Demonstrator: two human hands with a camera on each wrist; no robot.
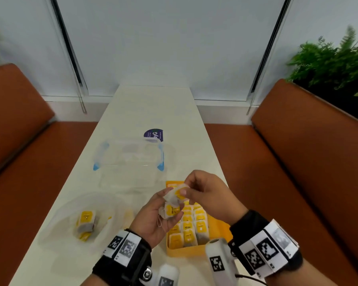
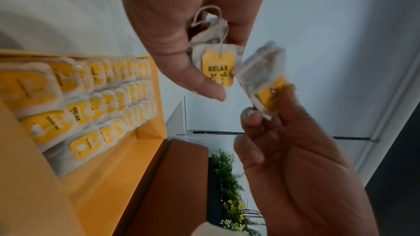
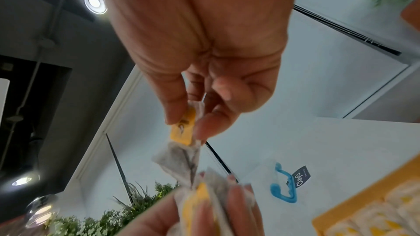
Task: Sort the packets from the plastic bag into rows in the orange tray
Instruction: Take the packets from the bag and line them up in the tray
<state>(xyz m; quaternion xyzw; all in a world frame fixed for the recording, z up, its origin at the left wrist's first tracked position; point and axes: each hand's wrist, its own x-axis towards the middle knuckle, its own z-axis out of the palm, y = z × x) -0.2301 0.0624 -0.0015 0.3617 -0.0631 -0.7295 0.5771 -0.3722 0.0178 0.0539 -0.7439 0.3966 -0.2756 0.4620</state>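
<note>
Both hands are raised over the orange tray (image 1: 219, 228), which holds rows of white packets with yellow tags (image 1: 194, 223). My left hand (image 1: 171, 203) grips a small bunch of packets; the front one (image 2: 218, 67) has a yellow tag reading RELAX. My right hand (image 1: 184, 187) pinches one packet (image 1: 178, 193) by its yellow tag between thumb and fingertips, right above the left hand's bunch. In the right wrist view this packet (image 3: 184, 130) hangs down and touches the bunch (image 3: 200, 202). The clear plastic bag (image 1: 56, 219) lies at the left with several packets (image 1: 85, 221) inside.
A clear box with blue clips (image 1: 128, 159) stands on the white table (image 1: 153, 112) beyond the tray, a dark round label (image 1: 154, 134) behind it. Orange-brown benches (image 1: 298, 162) flank the table, with green plants (image 1: 335, 62) at the far right.
</note>
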